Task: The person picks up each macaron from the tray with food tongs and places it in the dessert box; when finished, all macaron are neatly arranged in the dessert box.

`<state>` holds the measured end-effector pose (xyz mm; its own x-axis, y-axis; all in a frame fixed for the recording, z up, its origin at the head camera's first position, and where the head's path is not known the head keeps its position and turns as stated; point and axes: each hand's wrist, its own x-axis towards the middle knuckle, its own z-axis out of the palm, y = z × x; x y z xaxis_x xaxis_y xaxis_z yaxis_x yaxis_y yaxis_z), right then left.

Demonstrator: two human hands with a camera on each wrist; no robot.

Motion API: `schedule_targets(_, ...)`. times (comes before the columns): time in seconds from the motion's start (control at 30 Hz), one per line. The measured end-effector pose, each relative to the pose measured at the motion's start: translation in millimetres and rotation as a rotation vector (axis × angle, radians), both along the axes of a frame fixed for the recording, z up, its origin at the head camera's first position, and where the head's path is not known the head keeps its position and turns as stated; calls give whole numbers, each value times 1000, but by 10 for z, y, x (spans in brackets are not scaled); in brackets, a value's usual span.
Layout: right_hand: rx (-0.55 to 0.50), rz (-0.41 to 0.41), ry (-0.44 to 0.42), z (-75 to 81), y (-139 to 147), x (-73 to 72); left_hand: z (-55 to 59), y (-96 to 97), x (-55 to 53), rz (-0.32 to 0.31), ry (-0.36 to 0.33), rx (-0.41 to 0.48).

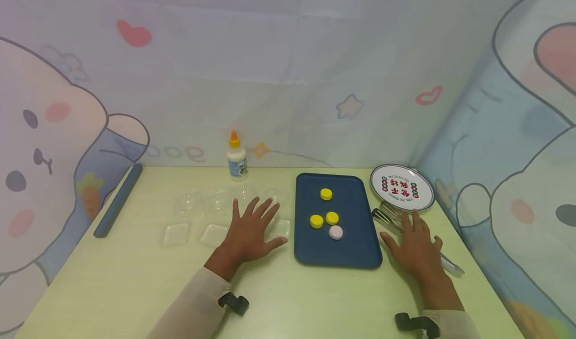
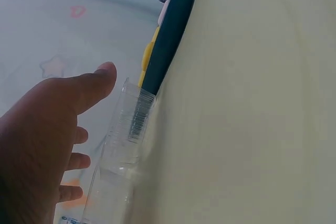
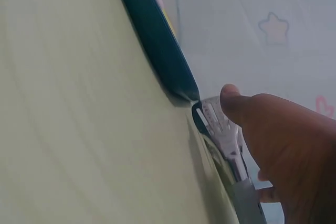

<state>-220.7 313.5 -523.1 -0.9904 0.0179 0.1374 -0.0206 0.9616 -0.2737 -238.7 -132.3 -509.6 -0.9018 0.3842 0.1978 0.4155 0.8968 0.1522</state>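
Thumbs wide, holding nothing, a left hand (image 1: 249,233) spreads beside clear plastic boxes (image 1: 176,234), a right hand (image 1: 416,246) by metal tongs (image 1: 451,266); between them, a rimmed tray (image 1: 337,255) probably keeps small discs (image 1: 316,221) from straying, a glue bottle (image 1: 237,165) beyond

The slotted tongs (image 3: 226,137) look like shiny metal, the tray (image 1: 337,253) smooth, fairly matt plastic, the clear containers (image 1: 176,234) thin, glossy plastic, the plate (image 1: 402,187) glossily glazed, the squeeze bottle (image 1: 237,161) smooth plastic, the counter (image 1: 112,279) smooth with a soft sheen, and the backdrop (image 1: 252,49) matt, faintly creased cloth.
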Motion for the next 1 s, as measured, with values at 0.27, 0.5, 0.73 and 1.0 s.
schedule_targets(0.27,-37,9,0,23,22,1,7,18,-42,-3,-16,-12)
schedule_targets(0.5,-52,4,-12,63,4,30,-29,-8,-51,-8,-12,-15)
schedule_targets(0.73,-62,-8,-16,26,30,10,-61,-38,-44,-23,49,12)
schedule_targets(1.0,-88,-6,5,-1,71,-3,-65,-30,-29,-37,51,46)
